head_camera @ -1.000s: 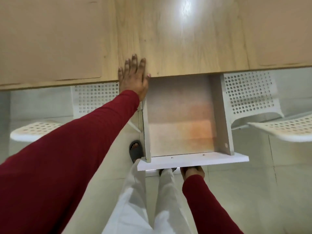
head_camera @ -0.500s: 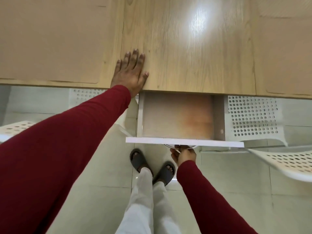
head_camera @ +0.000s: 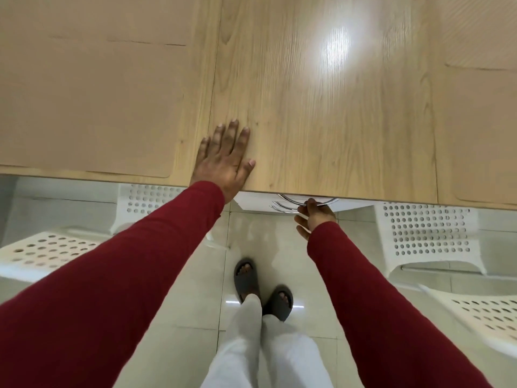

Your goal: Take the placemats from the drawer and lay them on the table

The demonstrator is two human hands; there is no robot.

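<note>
Nearest to us, our white trousers [head_camera: 251, 340] and dark slide sandals [head_camera: 247, 277] stand on pale glossy floor tiles [head_camera: 195, 289], with both dark red sleeves [head_camera: 117, 281] reaching forward. White perforated plastic chairs sit either side of our legs, one at the left [head_camera: 53, 247] and one at the right [head_camera: 428, 233], partly tucked under the table. Further on, our right hand [head_camera: 316, 217] is at the drawer [head_camera: 257, 204] beneath the table edge: thumb and forefinger touch the curved metal handle [head_camera: 293, 204], the other fingers hang loose and apart, so we cannot tell whether it truly grips. Only a thin white strip of the drawer front shows under the wooden table [head_camera: 321, 113]. Our left hand [head_camera: 223, 161] lies flat and open on the tabletop at its near edge, fingers spread, holding nothing. Just left of that hand lies a tan placemat [head_camera: 92, 107] with rounded corners, flat on the table; a second placemat [head_camera: 481, 130] lies at the far right, reaching the near edge. A bright glare spot sits on the wood between them
</note>
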